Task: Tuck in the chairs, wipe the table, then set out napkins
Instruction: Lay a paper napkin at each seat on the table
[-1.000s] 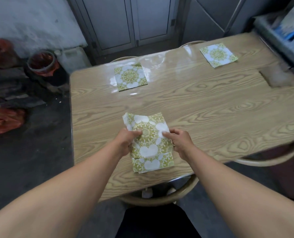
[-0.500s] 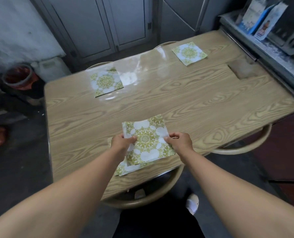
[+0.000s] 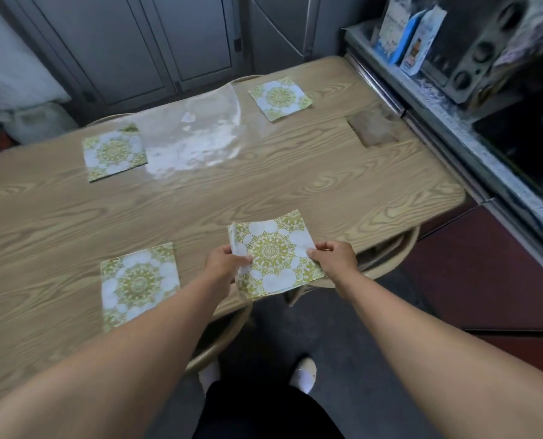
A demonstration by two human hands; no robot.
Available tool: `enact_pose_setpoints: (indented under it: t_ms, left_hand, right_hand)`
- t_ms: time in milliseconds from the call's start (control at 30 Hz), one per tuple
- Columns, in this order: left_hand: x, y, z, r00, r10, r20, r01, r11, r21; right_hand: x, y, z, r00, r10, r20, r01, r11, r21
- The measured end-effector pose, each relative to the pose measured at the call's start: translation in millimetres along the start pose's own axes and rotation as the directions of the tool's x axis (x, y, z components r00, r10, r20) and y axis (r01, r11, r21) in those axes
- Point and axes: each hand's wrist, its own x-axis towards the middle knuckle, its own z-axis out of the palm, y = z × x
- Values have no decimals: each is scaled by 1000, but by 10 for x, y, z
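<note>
The wood-grain bench (image 3: 200, 198) fills most of the view, its right edge running along a grey counter (image 3: 453, 128) that carries two cartons (image 3: 412, 36) and a dark appliance. A patch of glare lies on the bench top toward the far edge. Curved chair backs show at the edges: one chair (image 3: 390, 258) under the near edge toward the right corner, another chair (image 3: 222, 340) under the near edge beneath the left forearm, and slivers of two more beyond the far edge, all pushed in close to the bench.

Three green-and-white patterned napkins lie flat on the bench. The far-left napkin (image 3: 114, 153) sits near the far edge toward the left corner, the far-right napkin (image 3: 280, 98) near the far edge toward the right corner, and the near-left napkin (image 3: 139, 283) close to the near edge, partly covered by the left forearm.

A small stack of napkins (image 3: 274, 253) is held over the near edge toward the right side, its lower corner hanging past the edge. The left hand (image 3: 224, 263) has its grip pinched on the stack's left side, thumb on top. The right hand (image 3: 333, 256) has its grip pinched on the stack's right side. Whether the stack touches the bench I cannot tell.

A brownish worn patch (image 3: 373, 128) marks the bench near the right edge.
</note>
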Motion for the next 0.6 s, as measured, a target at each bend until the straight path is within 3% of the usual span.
enact_pose_setpoints:
  t_ms: [367,600]
  left_hand:
    - [118,175,823,998,-13,-57,13,1000,-2]
    - [570,454,1319,998,-61,-11,61,998,25]
  right_hand:
    - [605,-13,-697,998,50,27,-50,999,10]
    - [1169,-118,-986,996,74,-46,-79,991,-106]
